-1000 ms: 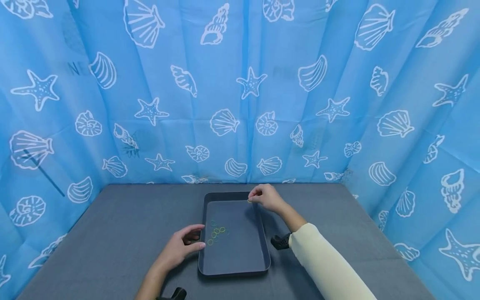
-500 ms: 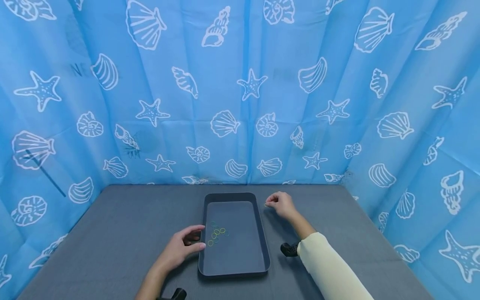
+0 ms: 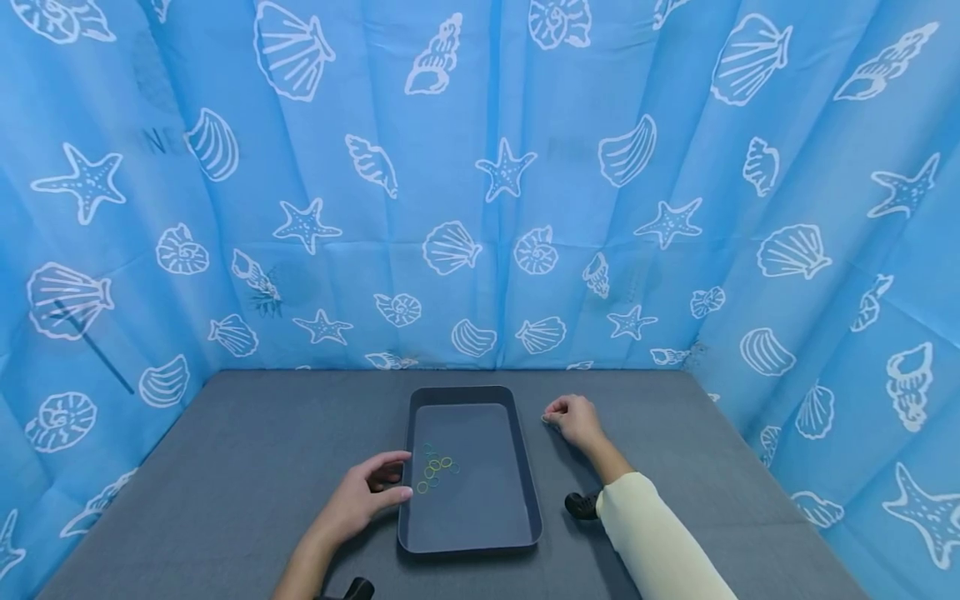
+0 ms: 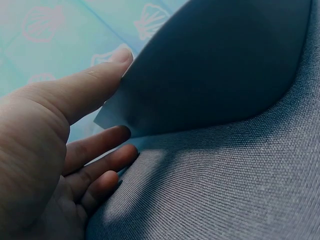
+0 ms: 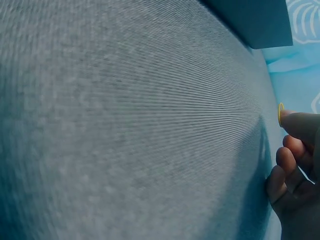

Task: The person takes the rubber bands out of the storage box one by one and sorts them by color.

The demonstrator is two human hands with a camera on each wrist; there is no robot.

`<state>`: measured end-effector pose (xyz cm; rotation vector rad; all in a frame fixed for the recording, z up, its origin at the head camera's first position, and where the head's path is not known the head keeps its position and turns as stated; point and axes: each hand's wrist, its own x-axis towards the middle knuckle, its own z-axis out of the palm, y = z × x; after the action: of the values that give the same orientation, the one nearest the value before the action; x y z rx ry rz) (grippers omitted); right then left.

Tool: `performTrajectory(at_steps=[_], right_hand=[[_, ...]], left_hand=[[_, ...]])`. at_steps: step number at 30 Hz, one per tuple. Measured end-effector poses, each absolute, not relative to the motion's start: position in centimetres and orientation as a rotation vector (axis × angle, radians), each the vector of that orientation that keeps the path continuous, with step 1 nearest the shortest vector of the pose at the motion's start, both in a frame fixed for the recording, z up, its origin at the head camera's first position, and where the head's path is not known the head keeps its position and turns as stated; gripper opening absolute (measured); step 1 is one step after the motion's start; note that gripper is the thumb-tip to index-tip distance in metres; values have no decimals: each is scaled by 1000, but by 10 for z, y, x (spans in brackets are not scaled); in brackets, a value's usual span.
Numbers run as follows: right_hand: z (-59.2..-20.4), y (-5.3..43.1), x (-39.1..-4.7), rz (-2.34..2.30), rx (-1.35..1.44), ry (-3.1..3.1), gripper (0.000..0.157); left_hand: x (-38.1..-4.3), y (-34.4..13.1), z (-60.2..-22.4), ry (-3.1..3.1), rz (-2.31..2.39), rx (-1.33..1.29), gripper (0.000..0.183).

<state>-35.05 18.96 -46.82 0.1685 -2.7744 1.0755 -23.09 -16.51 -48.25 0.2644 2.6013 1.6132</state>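
My right hand (image 3: 576, 421) is low over the table, right of the dark grey tray (image 3: 468, 549). Its thumb and index finger pinch a thin yellow ring (image 5: 280, 114), seen edge-on at the thumb tip in the right wrist view. My left hand (image 3: 366, 492) rests at the tray's left side. In the left wrist view its thumb touches the rim, and the relaxed fingers lie by the outer wall (image 4: 210, 70). Several thin yellow rings (image 3: 446, 462) and green rings (image 3: 454, 468) lie inside the tray, left of its middle, some close together.
A grey cloth covers the table (image 3: 300, 425). A blue curtain (image 3: 480, 275) with white shell prints hangs along its back and sides. Black wrist mounts show at the right wrist (image 3: 582, 505) and left wrist (image 3: 358, 588).
My right hand has moved from above the tray's far right corner out to the right, then lower and nearer, still pinching the yellow ring. My left hand stays at the tray.
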Motion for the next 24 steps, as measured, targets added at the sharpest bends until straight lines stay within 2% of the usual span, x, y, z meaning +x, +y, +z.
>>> performTrajectory(at_steps=[24], right_hand=[[-474,185,-354,996,124,-2813,5]], left_hand=[[-230,-167,-482,2592,1621,301,51]])
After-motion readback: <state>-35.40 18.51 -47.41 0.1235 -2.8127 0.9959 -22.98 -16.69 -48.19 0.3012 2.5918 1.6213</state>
